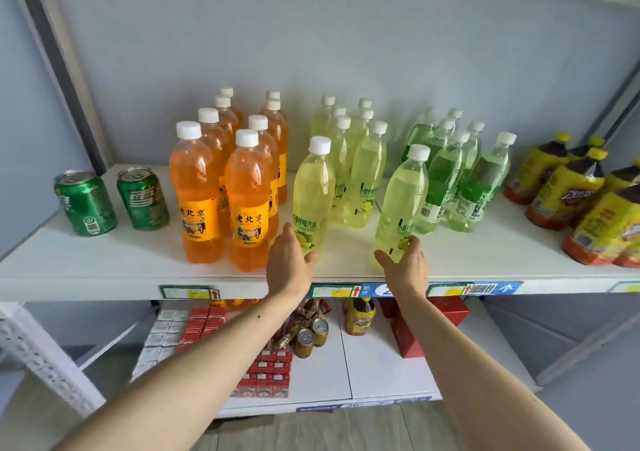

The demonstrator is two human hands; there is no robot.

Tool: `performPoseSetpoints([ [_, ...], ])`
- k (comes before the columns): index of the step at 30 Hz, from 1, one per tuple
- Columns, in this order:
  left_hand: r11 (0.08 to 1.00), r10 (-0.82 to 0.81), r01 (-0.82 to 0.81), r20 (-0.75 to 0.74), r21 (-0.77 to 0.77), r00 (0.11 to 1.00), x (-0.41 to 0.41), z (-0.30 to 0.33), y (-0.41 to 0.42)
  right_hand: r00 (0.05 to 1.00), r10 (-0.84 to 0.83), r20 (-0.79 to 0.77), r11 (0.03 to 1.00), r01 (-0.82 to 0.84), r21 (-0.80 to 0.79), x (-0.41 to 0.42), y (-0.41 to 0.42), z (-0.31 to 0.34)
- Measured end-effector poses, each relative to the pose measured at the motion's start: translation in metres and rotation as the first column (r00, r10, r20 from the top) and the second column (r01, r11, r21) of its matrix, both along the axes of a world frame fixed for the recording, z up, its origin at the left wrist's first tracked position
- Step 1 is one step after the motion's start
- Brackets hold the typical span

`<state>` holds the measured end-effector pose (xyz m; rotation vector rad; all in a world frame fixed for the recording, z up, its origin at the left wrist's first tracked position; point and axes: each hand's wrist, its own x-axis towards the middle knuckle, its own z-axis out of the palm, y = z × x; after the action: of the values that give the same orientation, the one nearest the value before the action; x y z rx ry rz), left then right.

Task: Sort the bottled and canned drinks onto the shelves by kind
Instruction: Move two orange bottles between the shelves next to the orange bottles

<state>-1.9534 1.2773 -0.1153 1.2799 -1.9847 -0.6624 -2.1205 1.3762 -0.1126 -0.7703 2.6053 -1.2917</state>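
Observation:
On the upper shelf (104,256) stand orange soda bottles (197,194), pale yellow lime soda bottles (363,173), green-label bottles (446,173) and yellow-wrapped iced tea bottles (568,191), each kind in its own group. Two green cans (86,205) stand at the left end. My left hand (289,260) holds the base of a front lime soda bottle (313,191), thumb across its front. My right hand (405,263) cups the base of a second lime soda bottle (401,201), which stands apart in front of the green-label group. Both bottles are upright on the shelf.
The lower shelf (381,371) carries red cartons (270,374), white cartons (162,333), two gold cans (311,334), an iced tea bottle (360,315) and red boxes (408,336). A white perforated upright (38,353) stands at the left. Price tags line the upper shelf's front edge.

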Motion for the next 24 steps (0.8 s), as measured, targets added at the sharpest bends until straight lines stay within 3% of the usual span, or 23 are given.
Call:
performPoseSetpoints([
  [7, 0.999, 0.019, -0.018, 0.017, -0.047, 1.000, -0.022, -0.001, -0.008, 0.998, 0.058, -0.003, 0.998, -0.058, -0.038, -0.003, -0.021, -0.006],
  [24, 0.997, 0.067, -0.066, -0.011, 0.047, 0.998, -0.048, 0.000, -0.005, 0.997, 0.061, -0.043, 0.997, -0.063, -0.049, 0.006, -0.025, -0.006],
])
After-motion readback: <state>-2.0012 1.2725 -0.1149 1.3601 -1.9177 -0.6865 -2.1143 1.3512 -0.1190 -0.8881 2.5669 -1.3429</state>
